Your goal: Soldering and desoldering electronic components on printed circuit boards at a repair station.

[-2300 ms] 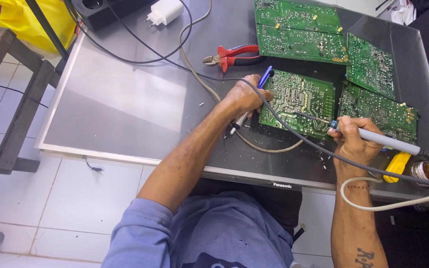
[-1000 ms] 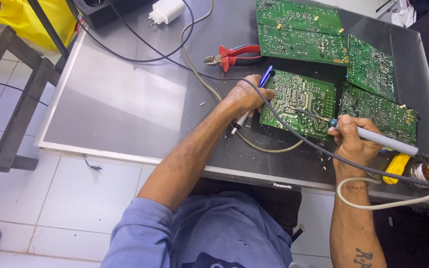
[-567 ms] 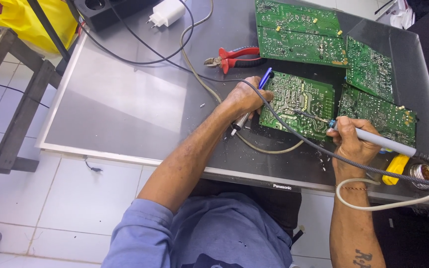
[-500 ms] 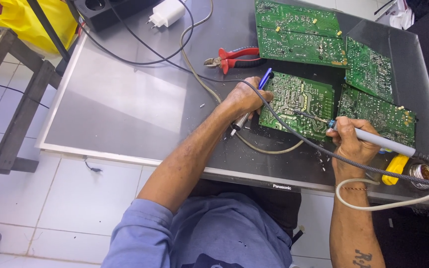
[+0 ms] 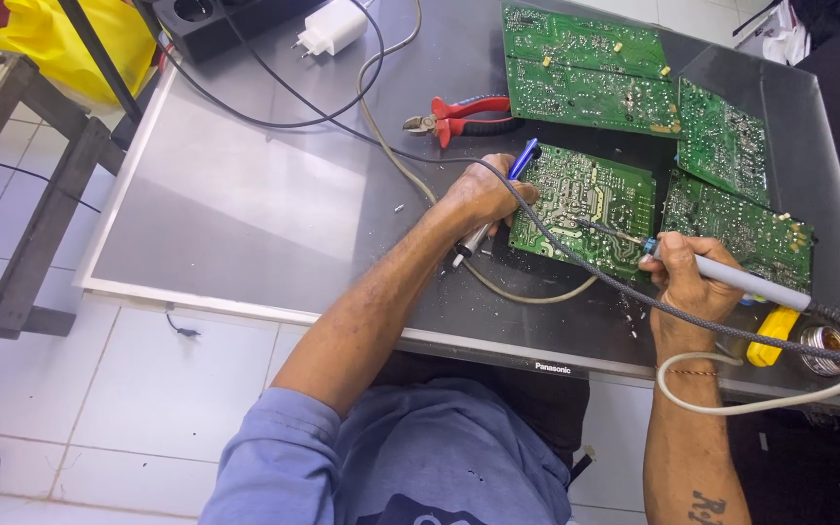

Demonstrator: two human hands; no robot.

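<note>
Moved: right hand [image 5: 692,282] has slid the soldering iron [image 5: 731,282] a touch up the circuit board [image 5: 590,204] since two seconds back; left hand [image 5: 483,194] hasn't budged.
Hands: right is wrapped round the iron's grey handle; left is closed on a blue-tipped pen-like tool [image 5: 498,199], resting at the board's left edge.
Where: board lies flat on the bench [image 5: 245,194], solder side up, near the front edge.
Iron axis: roughly level, tip pointing left onto the board, cord trailing right.
Tip, imo: keep the wrist planted and touch one joint only.
</note>
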